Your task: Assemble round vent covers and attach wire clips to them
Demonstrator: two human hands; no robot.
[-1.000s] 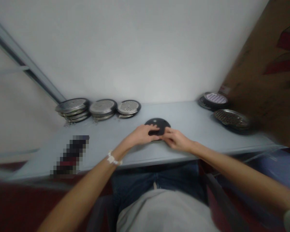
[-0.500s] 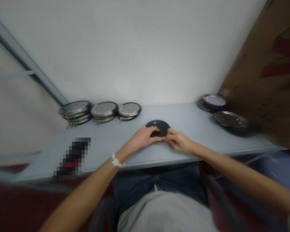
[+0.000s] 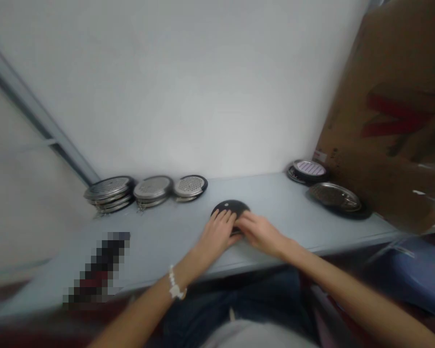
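In the head view, the black disc (image 3: 239,207) lies flat on the pale table (image 3: 174,246), around the middle from left to right and nearer to the near edge than to the wall (image 3: 217,87). The left hand (image 3: 219,231) is laid over its left and near part, the fingers stretched on the top and the thumb low at the near side; I cannot tell if it clamps the disc or only presses on it. The right hand (image 3: 257,233) touches the near right part of the disc. Its fingers are bent and close together, but what is between them is hidden, so its grip I cannot tell. A white bracelet (image 3: 174,286) is on the left wrist.

At the far left, three stacks of round metal plates (image 3: 152,186) stand in a row along the wall. At the far right are a round plate with slots (image 3: 311,167) and, nearer, a tilted metal plate (image 3: 335,195), both beside a cardboard box (image 3: 391,159). At the near left lies a dark, pixelated object (image 3: 103,263).
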